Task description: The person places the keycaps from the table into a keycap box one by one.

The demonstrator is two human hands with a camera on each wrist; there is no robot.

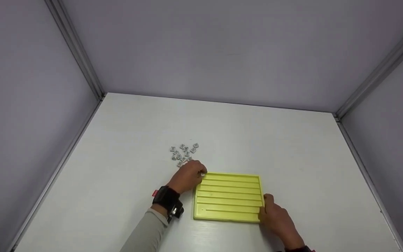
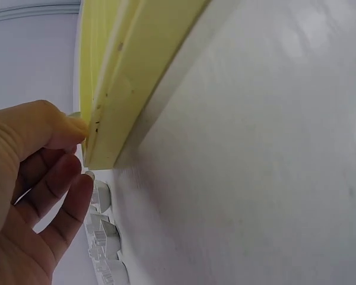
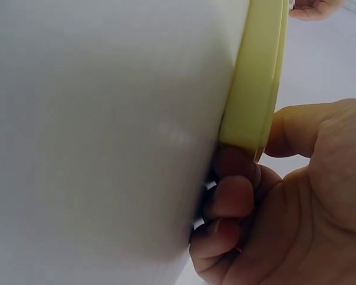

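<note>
A yellow tray (image 1: 228, 197) with long grooves across its top lay flat on the white tabletop (image 1: 292, 147), close to the near edge and roughly midway between the left and right edges. The left hand (image 1: 187, 176) sat at the tray's far left corner, fingers curled, and seemed to pinch a small grey piece (image 1: 202, 174) right at that corner. In the left wrist view the thumb tip (image 2: 77, 126) met the corner of the tray (image 2: 115, 83), with the other fingers (image 2: 59, 202) bent loosely beneath it; whether they touched the tray could not be told. A black wrist strap (image 1: 166, 197) with a red tab sat on the left wrist, above a grey sleeve (image 1: 145, 232).

The right hand (image 1: 276, 218) held the tray at its near right corner. The right wrist view showed the thumb (image 3: 296, 127) lying over the tray's (image 3: 255, 77) top while the curled fingers (image 3: 231, 196) pressed against its edge down at the tabletop, so the corner was gripped between them.

A loose heap of small grey pieces (image 1: 183, 154) lay on the tabletop just beyond the left hand, towards the far edge and left of the tray. Several of these pieces (image 2: 104, 237) showed below the fingers in the left wrist view, just beside the tray's corner.

Pale grey walls (image 1: 30, 87) with metal corner strips (image 1: 75, 49) enclosed the tabletop on the left, far and right sides.
</note>
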